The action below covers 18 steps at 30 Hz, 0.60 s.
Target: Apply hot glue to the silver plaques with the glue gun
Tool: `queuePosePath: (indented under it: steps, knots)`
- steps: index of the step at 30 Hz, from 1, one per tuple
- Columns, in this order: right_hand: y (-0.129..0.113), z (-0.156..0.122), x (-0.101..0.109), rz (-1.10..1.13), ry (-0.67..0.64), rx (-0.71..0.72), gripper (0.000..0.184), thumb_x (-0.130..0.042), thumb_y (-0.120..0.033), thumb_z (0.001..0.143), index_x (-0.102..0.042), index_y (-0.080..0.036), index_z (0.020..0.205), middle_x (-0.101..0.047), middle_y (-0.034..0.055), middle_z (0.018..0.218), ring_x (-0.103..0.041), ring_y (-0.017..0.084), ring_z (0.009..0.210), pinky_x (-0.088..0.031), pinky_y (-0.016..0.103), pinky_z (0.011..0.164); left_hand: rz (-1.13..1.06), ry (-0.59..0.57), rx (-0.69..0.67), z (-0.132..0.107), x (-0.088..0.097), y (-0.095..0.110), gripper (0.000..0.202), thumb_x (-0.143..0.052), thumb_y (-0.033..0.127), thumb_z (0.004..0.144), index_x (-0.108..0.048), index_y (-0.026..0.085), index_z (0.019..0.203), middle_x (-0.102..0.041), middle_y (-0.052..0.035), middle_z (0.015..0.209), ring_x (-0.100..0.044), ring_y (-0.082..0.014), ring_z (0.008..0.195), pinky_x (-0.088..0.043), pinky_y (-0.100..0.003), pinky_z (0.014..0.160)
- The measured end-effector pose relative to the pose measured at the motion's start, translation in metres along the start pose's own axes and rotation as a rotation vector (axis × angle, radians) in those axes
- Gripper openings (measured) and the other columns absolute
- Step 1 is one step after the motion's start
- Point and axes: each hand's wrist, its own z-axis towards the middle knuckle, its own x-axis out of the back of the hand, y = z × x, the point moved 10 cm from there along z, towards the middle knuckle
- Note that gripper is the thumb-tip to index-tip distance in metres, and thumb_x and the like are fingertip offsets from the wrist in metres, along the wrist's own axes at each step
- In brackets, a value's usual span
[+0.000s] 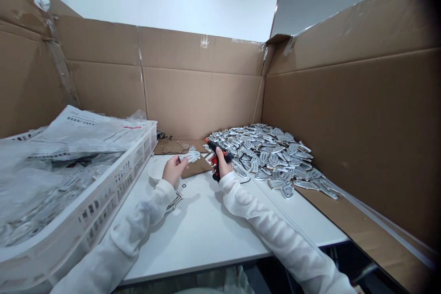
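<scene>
My left hand (173,170) is closed, pinching a small flat white-and-grey cut-out piece (191,156) by its near end. My right hand (221,164) is wrapped round a black glue gun (217,150) with an orange tip. The gun's tip points up and left, to the right of the held piece and apart from it. Below both lies a brown cardboard piece (195,167). A white round dish-like thing (156,172) is partly hidden behind my left hand. Under my left wrist lie some pieces with gold-coloured edges (175,202).
A large heap of similar flat pieces (265,151) covers the right rear of the white table (206,234). At left stands a white plastic crate (113,188) with plastic bags and a printed sheet (93,131). Tall cardboard walls (203,96) surround the table.
</scene>
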Motion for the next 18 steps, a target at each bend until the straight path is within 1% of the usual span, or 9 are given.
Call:
queuePosePath:
  steps: [2, 3, 6, 9, 11, 13, 15, 18]
  knots:
    - [-0.002, 0.001, 0.0, 0.019, -0.01, 0.03, 0.047, -0.047, -0.059, 0.067, -0.053, -0.015, 0.054, -0.058, 0.0046, 0.056, -0.04, 0.007, 0.034, -0.035, 0.022, 0.031, 0.002, 0.018, -0.013, 0.002, 0.005, 0.002, 0.021, -0.06, 0.033, 0.062, -0.061, 0.013, 0.067, -0.06, -0.0005, 0.06, -0.05, -0.011, 0.055, -0.037, -0.019, 0.053]
    - [-0.003, 0.0, -0.002, 0.011, -0.029, 0.053, 0.046, -0.048, -0.059, 0.067, -0.054, -0.015, 0.055, -0.058, 0.0051, 0.058, -0.041, 0.007, 0.036, -0.036, 0.022, 0.032, 0.003, 0.033, -0.015, 0.003, 0.007, 0.002, 0.021, -0.062, 0.034, 0.061, -0.061, 0.013, 0.065, -0.059, -0.0007, 0.06, -0.05, -0.0113, 0.056, -0.038, -0.019, 0.055]
    - [-0.006, -0.005, -0.01, -0.066, -0.115, 0.129, 0.044, -0.049, -0.057, 0.068, -0.056, -0.015, 0.06, -0.059, 0.0049, 0.058, -0.045, 0.009, 0.04, -0.039, 0.023, 0.039, -0.006, 0.095, 0.013, 0.003, 0.013, 0.0, 0.024, -0.065, 0.036, 0.059, -0.061, 0.012, 0.063, -0.057, 0.0002, 0.058, -0.049, -0.0107, 0.053, -0.039, -0.02, 0.051]
    - [-0.01, -0.014, -0.016, -0.161, -0.168, 0.213, 0.04, -0.051, -0.055, 0.068, -0.058, -0.016, 0.061, -0.06, 0.0041, 0.057, -0.051, 0.012, 0.047, -0.043, 0.024, 0.048, -0.127, 0.065, 0.097, 0.001, 0.006, -0.006, 0.023, -0.062, 0.034, 0.063, -0.058, 0.013, 0.07, -0.057, -0.0003, 0.063, -0.052, -0.0114, 0.054, -0.042, -0.02, 0.048]
    - [-0.015, -0.021, -0.021, -0.213, -0.2, 0.275, 0.037, -0.052, -0.052, 0.069, -0.058, -0.016, 0.063, -0.06, 0.0034, 0.056, -0.054, 0.014, 0.051, -0.045, 0.025, 0.054, -0.226, 0.02, 0.186, -0.001, -0.002, -0.011, 0.017, -0.056, 0.028, 0.07, -0.054, 0.013, 0.077, -0.059, -0.0014, 0.066, -0.055, -0.0117, 0.053, -0.045, -0.021, 0.048]
    - [-0.02, -0.028, -0.026, -0.256, -0.252, 0.329, 0.034, -0.052, -0.05, 0.069, -0.06, -0.017, 0.067, -0.06, 0.0025, 0.055, -0.056, 0.014, 0.053, -0.045, 0.026, 0.057, -0.277, -0.003, 0.261, -0.004, -0.008, -0.014, 0.011, -0.048, 0.021, 0.076, -0.05, 0.013, 0.083, -0.06, -0.002, 0.067, -0.056, -0.011, 0.048, -0.047, -0.023, 0.047]
    - [-0.024, -0.033, -0.031, -0.314, -0.292, 0.366, 0.031, -0.051, -0.047, 0.071, -0.061, -0.017, 0.07, -0.06, 0.0015, 0.054, -0.056, 0.014, 0.052, -0.045, 0.026, 0.059, -0.288, -0.009, 0.297, -0.005, -0.011, -0.016, 0.009, -0.043, 0.017, 0.078, -0.047, 0.014, 0.086, -0.06, -0.0015, 0.065, -0.056, -0.0103, 0.044, -0.048, -0.023, 0.047]
    - [-0.026, -0.035, -0.033, -0.394, -0.301, 0.386, 0.029, -0.049, -0.045, 0.073, -0.06, -0.019, 0.067, -0.058, 0.0009, 0.052, -0.055, 0.015, 0.053, -0.044, 0.027, 0.061, -0.283, -0.014, 0.303, -0.006, -0.013, -0.016, 0.01, -0.042, 0.014, 0.079, -0.045, 0.014, 0.089, -0.059, -0.0002, 0.061, -0.057, -0.0107, 0.044, -0.05, -0.023, 0.048]
